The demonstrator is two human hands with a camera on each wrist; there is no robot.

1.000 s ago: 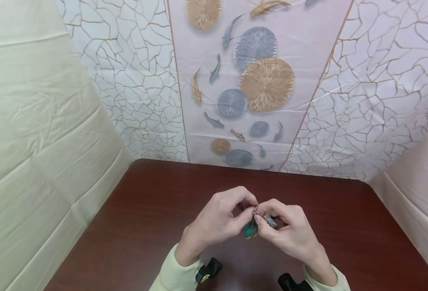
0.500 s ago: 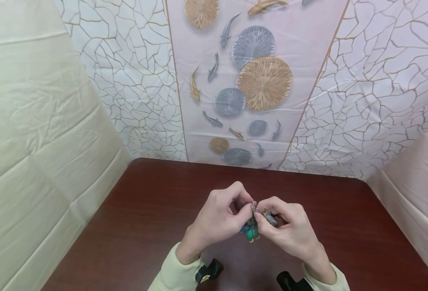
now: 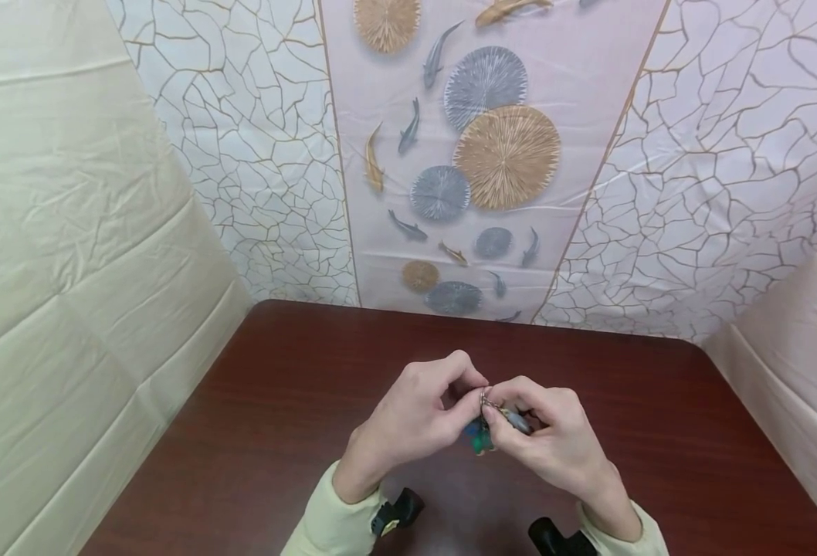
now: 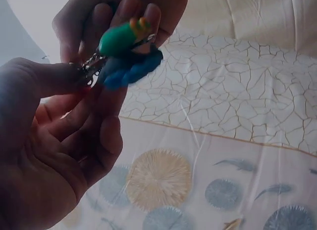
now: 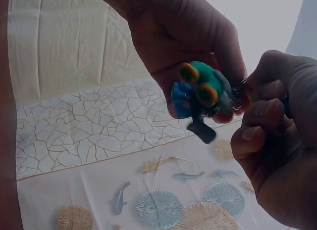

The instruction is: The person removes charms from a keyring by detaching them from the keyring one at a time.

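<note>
- Workpiece: a keychain (image 3: 479,442) with several small charms is suspended between the two hands, above the near half of the dark red-brown table (image 3: 297,371) and clear of its surface.
- Left hand (image 3: 411,413): thumb and forefinger pinch the keychain at its metal ring (image 4: 91,68). The grip is a fingertip one.
- Right hand (image 3: 557,440): thumb and forefinger pinch the metalwork from the opposite side. A grey-blue charm (image 3: 517,421) lies within the bend of these fingers; whether they also clamp it cannot be told.
- Suspended parts: a green charm (image 5: 208,75) with orange-rimmed ends, a blue charm (image 5: 181,100) with a lumpy outline, and a dark grey piece (image 5: 201,131) hang together below the ring. The left wrist view shows them blurred.
- Change: compared with half a second ago, the green charm sits slightly higher and shows less of its length in the head view. The left knuckles are marginally lower. Both hands retain their grips and general location.
- Interpretation: the change appears to be a small adjustment at the ring. Work is judged to be in progress at the metal joint, with neither side released. Whether any link has parted or engaged cannot be determined, as fingertips cover the joint.
- Surroundings: black wrist devices (image 3: 401,511) are fitted at both pale sleeves (image 3: 335,510). A fish-and-lily-pad printed cloth (image 3: 394,139) hangs behind the table.
</note>
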